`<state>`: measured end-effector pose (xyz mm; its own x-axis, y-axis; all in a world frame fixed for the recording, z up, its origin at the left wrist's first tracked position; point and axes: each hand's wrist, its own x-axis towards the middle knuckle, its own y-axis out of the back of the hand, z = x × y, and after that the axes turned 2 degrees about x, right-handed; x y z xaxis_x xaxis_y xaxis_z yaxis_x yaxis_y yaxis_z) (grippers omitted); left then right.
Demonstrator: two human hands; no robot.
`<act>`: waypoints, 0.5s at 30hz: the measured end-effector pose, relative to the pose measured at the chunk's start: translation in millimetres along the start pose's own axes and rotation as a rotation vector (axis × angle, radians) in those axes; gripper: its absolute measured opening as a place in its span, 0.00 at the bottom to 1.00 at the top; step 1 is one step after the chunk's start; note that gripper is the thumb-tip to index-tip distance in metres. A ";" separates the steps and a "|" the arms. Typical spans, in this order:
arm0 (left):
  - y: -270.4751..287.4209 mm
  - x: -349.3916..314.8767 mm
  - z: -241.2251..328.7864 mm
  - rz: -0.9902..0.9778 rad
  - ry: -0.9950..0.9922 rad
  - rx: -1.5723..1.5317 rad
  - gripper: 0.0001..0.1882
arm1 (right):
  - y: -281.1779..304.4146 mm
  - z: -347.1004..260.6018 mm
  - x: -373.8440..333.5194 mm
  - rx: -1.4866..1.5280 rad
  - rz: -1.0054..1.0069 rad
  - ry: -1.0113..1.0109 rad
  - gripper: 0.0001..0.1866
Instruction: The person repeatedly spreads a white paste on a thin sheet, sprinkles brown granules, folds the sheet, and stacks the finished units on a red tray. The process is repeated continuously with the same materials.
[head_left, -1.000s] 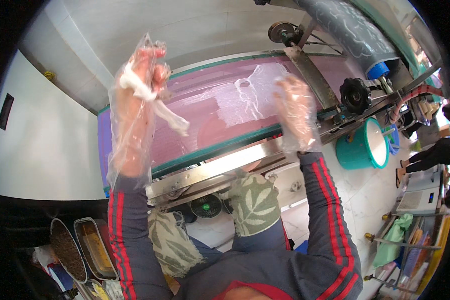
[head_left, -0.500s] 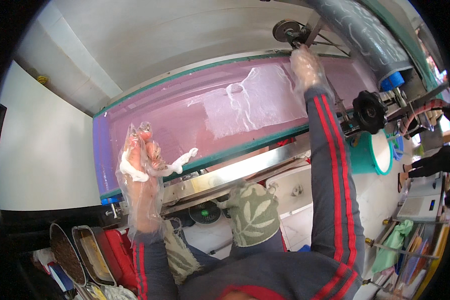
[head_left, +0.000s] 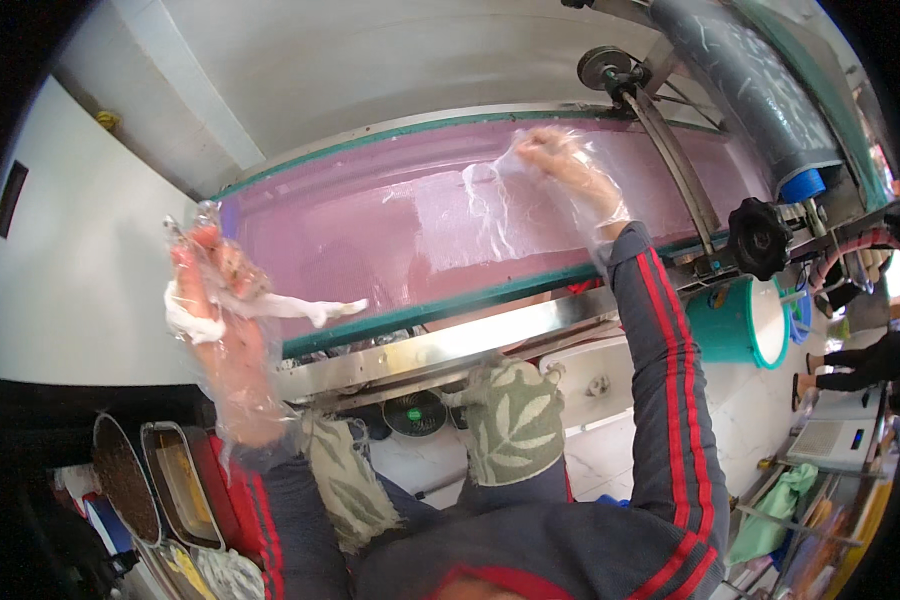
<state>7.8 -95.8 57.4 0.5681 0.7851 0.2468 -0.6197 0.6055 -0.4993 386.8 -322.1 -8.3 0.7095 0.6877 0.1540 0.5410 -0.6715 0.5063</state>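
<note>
My left hand, in a loose clear plastic glove, is raised at the left end of a pink mesh sheet in a green-edged frame. Its fingers are curled, and a limp white strip wraps the hand and trails off to the right. My right hand, gloved the same way, hovers over the right half of the mesh. Motion smears its fingers. Below and left of it, a thin wet white film with raised wrinkles lies on the mesh. A metal bar with a round wheel crosses the right end.
A grey roll and black knob stand at the right. Below them is a teal bucket of white liquid. Metal trays sit at lower left, a white basin under the frame. Another person's legs show far right.
My right hand has let go of the bar's end by the wheel and moved left over the white film. My left hand has shifted left and a little up, carrying the white strip.
</note>
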 end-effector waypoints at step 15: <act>27.1 -0.3 19.5 0.053 -0.096 0.109 0.20 | -17.3 -39.6 -4.9 0.426 -0.272 -0.167 0.10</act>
<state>-19.7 -77.0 60.0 0.4819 0.8222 0.3028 -0.7060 0.5691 -0.4217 356.1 -302.9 15.8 0.5611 0.8229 -0.0893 0.8266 -0.5512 0.1138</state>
